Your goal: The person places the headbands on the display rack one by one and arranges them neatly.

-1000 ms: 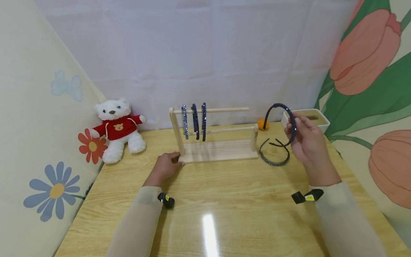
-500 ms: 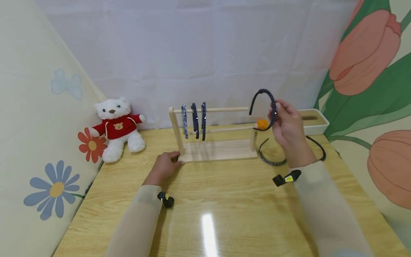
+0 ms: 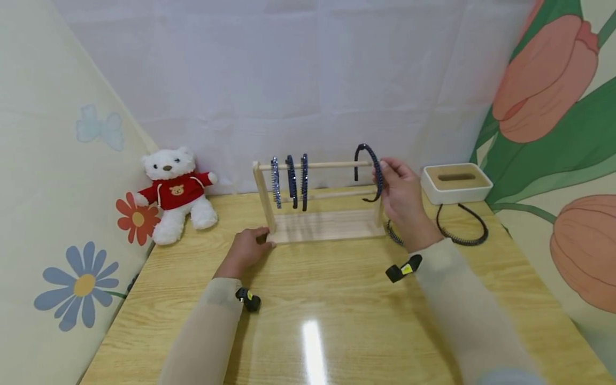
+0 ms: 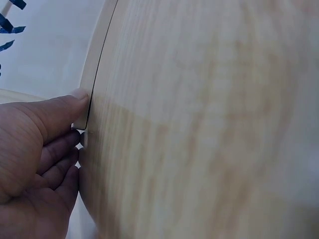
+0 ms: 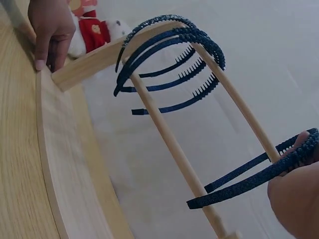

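Observation:
My right hand (image 3: 403, 198) pinches a dark blue sequined headband (image 5: 249, 180) with comb teeth inside. Its curve is around the free right end of the upper rod, and its tips lie close to the lower rod. Three similar headbands (image 3: 305, 182) hang toward the left end of the wooden rack (image 3: 332, 227). My left hand (image 3: 246, 250) grips the left end of the rack's base. In the left wrist view, the thumb lies on the base's edge and the fingers (image 4: 65, 172) curl against its end.
Two more headbands lie on the table at the right, one (image 3: 469, 240) in full view, the other (image 3: 392, 232) partly behind my right hand. A white tissue box (image 3: 457, 193) with a wooden lid stands behind them. A white teddy bear (image 3: 178, 190) in red sits at the left.
My right hand has moved left with its headband, from beside the tissue box to the rack's right end. My left hand has stayed put.

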Demonstrator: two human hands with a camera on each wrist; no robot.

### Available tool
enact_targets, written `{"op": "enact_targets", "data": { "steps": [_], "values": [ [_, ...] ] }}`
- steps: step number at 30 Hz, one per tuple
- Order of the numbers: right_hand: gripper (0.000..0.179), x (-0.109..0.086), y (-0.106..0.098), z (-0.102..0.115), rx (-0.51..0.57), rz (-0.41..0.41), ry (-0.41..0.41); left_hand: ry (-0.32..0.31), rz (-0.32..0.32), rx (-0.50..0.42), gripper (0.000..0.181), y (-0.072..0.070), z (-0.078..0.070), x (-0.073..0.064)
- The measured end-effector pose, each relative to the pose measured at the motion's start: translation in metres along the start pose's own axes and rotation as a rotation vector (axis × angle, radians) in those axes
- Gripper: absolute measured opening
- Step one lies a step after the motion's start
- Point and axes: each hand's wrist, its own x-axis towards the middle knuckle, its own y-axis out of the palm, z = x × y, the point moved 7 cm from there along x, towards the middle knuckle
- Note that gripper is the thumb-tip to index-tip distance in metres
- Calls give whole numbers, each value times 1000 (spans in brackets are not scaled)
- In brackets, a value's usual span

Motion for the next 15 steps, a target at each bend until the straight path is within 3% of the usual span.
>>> {"op": "enact_targets", "data": {
  "steps": [5, 15],
  "values": [
    [20, -5, 19, -20, -40, 6, -6, 32, -20, 17, 51, -1, -1, 0],
    [12, -18, 50, -58, -25, 12, 33, 0, -1, -6, 54, 2, 0, 0]
  ]
}}
